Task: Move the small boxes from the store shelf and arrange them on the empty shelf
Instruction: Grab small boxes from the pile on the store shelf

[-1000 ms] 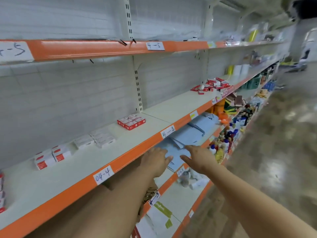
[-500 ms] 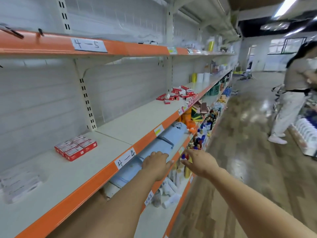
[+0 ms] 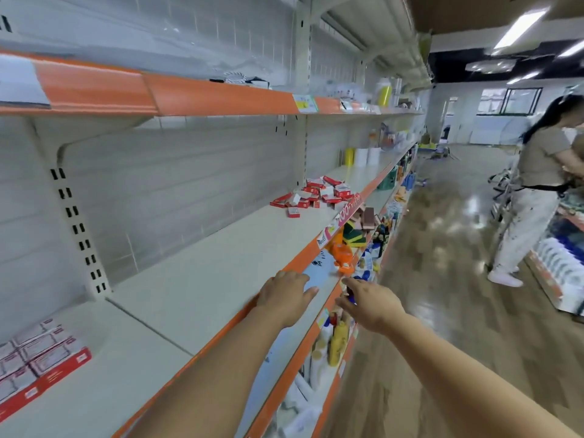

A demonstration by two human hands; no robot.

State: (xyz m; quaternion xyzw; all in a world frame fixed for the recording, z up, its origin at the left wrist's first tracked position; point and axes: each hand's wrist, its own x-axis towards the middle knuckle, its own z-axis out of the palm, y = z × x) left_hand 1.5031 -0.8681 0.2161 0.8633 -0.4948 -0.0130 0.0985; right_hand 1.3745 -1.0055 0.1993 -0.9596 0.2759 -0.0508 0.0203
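I have both arms stretched forward along the aisle side of the shelving. My left hand (image 3: pixel 286 294) sits over the orange front edge (image 3: pixel 221 336) of the middle shelf (image 3: pixel 202 292), fingers loosely extended and spread, gripping nothing. My right hand (image 3: pixel 368 303) hangs just beside it, out past the edge over the lower tiers, fingers relaxed and slightly bent, also holding nothing. The two hands are near each other but apart. The small boxes I am after lie in a loose red-and-white heap (image 3: pixel 316 194) further down the same shelf, well ahead of both hands, spilling close to the front lip. Between my hands and that heap the shelf surface is bare, pale board, bounded behind by the grey back panel (image 3: pixel 177 191) and an upright slotted post (image 3: pixel 79 232). A neat block of boxes (image 3: pixel 38 358) sits at the near left, well behind my left wrist. The upper shelf (image 3: pixel 221 96) overhangs the whole run, leaving a tall gap above the board. Below the edge, bottles (image 3: pixel 338 339) and sponges (image 3: pixel 354 232) crowd the lower tiers. To my right the wood-look floor (image 3: pixel 442 279) runs wide, with a person (image 3: pixel 534 197) standing by the opposite display.
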